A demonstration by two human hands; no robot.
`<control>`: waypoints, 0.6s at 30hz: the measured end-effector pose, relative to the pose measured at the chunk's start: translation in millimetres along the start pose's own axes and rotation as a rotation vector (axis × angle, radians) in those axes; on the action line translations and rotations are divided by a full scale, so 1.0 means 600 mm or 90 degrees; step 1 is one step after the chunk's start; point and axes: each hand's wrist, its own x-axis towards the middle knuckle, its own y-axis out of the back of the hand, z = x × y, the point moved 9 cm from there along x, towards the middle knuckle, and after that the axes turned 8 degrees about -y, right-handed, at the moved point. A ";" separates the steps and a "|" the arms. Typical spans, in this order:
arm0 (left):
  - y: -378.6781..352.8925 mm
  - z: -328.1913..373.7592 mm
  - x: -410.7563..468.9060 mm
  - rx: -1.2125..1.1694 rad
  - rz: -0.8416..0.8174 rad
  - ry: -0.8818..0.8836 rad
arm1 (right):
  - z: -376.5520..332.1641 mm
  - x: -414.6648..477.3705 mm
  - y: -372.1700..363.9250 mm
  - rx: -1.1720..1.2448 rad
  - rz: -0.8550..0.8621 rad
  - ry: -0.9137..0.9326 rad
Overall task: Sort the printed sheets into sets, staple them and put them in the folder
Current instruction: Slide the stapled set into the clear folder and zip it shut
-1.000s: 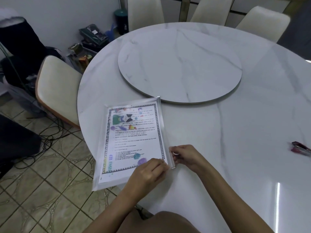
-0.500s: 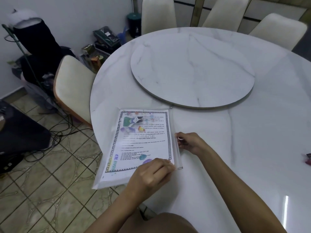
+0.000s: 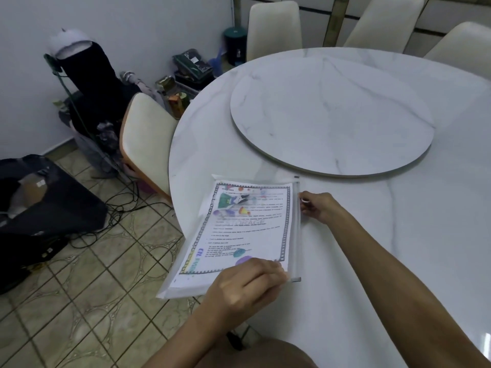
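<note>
A clear zip folder (image 3: 204,216) lies at the near left edge of the white marble table (image 3: 385,235), its left part hanging over the edge. Printed sheets (image 3: 249,229) with a colourful bordered page on top sit inside it. My left hand (image 3: 247,282) presses down on the folder's near right corner, fingers curled over the zip strip's end. My right hand (image 3: 316,207) pinches the white zip slider (image 3: 304,200) on the folder's right edge, near the far end. The stapler is out of view.
A round marble turntable (image 3: 332,115) fills the table's middle. A cream chair (image 3: 143,142) stands left of the table, with more chairs at the far side. Bags, boxes and cables clutter the tiled floor at left.
My right hand has slid the zip slider along the folder's right edge, from the near corner toward the far end. My left hand stayed on the near corner. The view swung left, losing the stapler.
</note>
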 end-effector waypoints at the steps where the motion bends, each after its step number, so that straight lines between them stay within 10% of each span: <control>1: 0.004 0.002 -0.001 0.001 0.001 -0.002 | -0.003 0.004 0.000 0.005 0.004 0.001; 18: 0.043 0.012 -0.001 -0.043 0.054 -0.020 | -0.017 0.022 0.016 0.096 0.038 0.013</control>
